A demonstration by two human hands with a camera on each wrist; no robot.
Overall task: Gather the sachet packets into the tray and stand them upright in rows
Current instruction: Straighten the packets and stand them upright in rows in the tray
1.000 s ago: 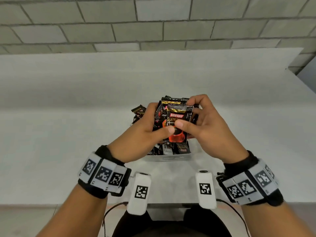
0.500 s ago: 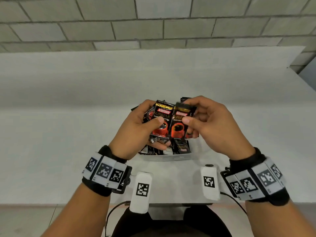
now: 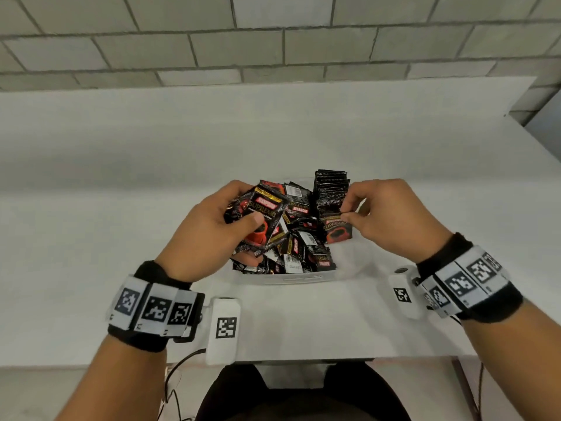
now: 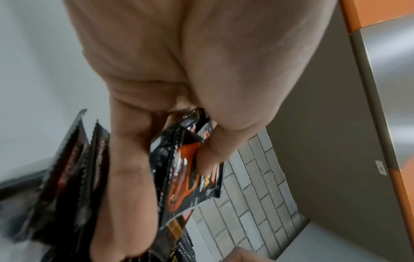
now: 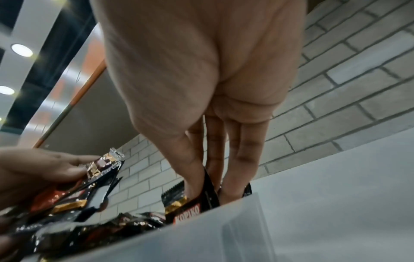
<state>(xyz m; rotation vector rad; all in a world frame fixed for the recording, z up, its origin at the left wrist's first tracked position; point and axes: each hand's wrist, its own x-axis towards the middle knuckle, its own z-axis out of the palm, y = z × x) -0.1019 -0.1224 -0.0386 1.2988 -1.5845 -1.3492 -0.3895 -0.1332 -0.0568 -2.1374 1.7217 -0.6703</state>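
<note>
White table [image 3: 121,208] before block wall. Tray [image 3: 303,279]: loose sachets [image 3: 299,238] left, upright row [image 3: 331,189] right. My left hand [image 3: 209,235] clamps spare sachets [image 3: 261,220]; my right hand [image 3: 394,217] pinches front sachet [image 3: 337,230]. Seat it flush, label forward, judged best.

Head cam: high, looks forward and down at the table [image 3: 91,238], brick wall [image 3: 273,41] far, both hands near centre. Left wrist cam: right under the left hand [image 4: 179,70], faces along the fingers, tilted, very close. Right wrist cam: low by the tray [image 5: 224,235] rim, looks up past the right hand [image 5: 201,70] to the wall. All three share the sachets [image 3: 303,238].
</note>
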